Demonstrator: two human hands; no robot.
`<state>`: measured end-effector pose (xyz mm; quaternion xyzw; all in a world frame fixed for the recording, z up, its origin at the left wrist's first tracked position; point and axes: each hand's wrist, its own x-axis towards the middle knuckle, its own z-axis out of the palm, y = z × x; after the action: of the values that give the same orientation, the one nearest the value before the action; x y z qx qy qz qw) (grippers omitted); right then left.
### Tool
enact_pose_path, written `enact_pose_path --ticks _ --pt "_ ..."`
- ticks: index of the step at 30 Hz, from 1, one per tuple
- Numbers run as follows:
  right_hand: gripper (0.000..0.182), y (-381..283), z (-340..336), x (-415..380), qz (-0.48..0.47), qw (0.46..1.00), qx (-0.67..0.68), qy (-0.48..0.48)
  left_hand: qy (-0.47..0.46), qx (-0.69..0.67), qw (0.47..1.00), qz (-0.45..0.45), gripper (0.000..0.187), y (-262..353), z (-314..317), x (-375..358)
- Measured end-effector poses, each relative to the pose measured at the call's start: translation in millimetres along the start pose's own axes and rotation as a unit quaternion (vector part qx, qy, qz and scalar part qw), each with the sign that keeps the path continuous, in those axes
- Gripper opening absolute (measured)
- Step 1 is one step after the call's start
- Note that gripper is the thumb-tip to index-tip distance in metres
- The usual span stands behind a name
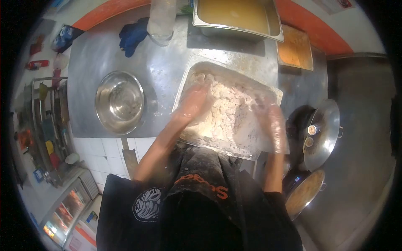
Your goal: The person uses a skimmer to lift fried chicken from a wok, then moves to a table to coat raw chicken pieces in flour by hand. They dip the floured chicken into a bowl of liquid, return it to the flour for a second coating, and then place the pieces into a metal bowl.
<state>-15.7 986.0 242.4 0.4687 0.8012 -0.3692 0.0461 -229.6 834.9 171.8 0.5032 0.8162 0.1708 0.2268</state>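
A rectangular metal tray (190,62) holds flour-coated pieces (226,108), pale and lumpy, with loose flour around them. My left hand (196,100), in a clear plastic glove, reaches over the tray's left side, its fingers at the flour and smeared by motion. Along the right side, my right hand (270,119) wears a similar clear glove. Its fingers are blurred too, near the floury pieces. Whether either hand grips a piece cannot be made out.
A steel bowl (104,102) stands left on the metal table (83,62). Behind are a blue cloth (133,37), a clear plastic container (162,19), a deep pan of yellowish liquid (238,30) and an orange-filled tray (294,48). Large woks (331,125) stand at right.
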Motion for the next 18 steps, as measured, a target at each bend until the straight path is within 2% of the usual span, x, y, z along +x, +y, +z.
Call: enact_pose_path --ticks 2,4,5,6,7,8,10,11,12,13,14,16,17,18 --pt "0.038 -10 22 7 0.035 0.995 -0.087 -0.023 -0.019 -0.015 0.999 -0.028 0.065 4 4 8" --pt "0.036 -28 51 7 0.063 0.99 -0.121 -0.043 -0.075 -0.038 0.996 0.005 0.064 4 0 -1" --pt "0.034 -8 63 5 0.054 0.998 0.026 -0.035 -0.101 -0.049 0.993 0.018 0.063 6 -4 -5" --pt "0.032 23 82 0 0.04 0.984 0.172 -0.029 -0.13 -0.021 0.991 0.017 0.063 10 -15 -7" --pt "0.031 41 93 -6 0.031 0.948 0.315 -0.028 -0.161 0.005 0.987 0.013 0.062 17 -28 -12" --pt "0.028 24 76 -12 -0.004 0.978 0.206 -0.012 -0.194 0.029 0.981 0.009 0.062 25 -40 -19" --pt "0.023 -50 10 -29 -0.09 0.996 -0.019 0.015 -0.047 -0.116 0.992 0.002 0.05 44 -63 -51" --pt "0.02 -70 -14 -37 -0.047 0.998 -0.021 0.034 0.032 -0.183 0.983 -0.006 0.045 51 -67 -67" --pt "0.018 -78 -28 -44 -0.007 0.998 -0.022 0.053 0.025 -0.327 0.945 0.01 0.042 51 -58 -75" --pt "0.021 -57 -23 -41 -0.071 0.994 0.058 0.054 0.023 -0.463 0.886 0.032 0.04 49 -41 -78" --pt "0.024 -20 -10 -32 -0.132 0.98 0.138 0.051 0.029 -0.453 0.89 0.04 0.04 49 -22 -77" --pt "0.031 5 16 -29 -0.173 0.979 0.088 0.056 0.042 -0.433 0.899 0.056 0.04 50 14 -74" --pt "0.033 2 34 -35 -0.163 0.983 -0.045 0.066 -0.031 -0.296 0.954 0.04 0.042 57 -5 -67" --pt "0.038 -6 27 -24 -0.132 0.99 -0.043 -0.022 -0.103 -0.155 0.982 0.014 0.045 56 -19 -63"
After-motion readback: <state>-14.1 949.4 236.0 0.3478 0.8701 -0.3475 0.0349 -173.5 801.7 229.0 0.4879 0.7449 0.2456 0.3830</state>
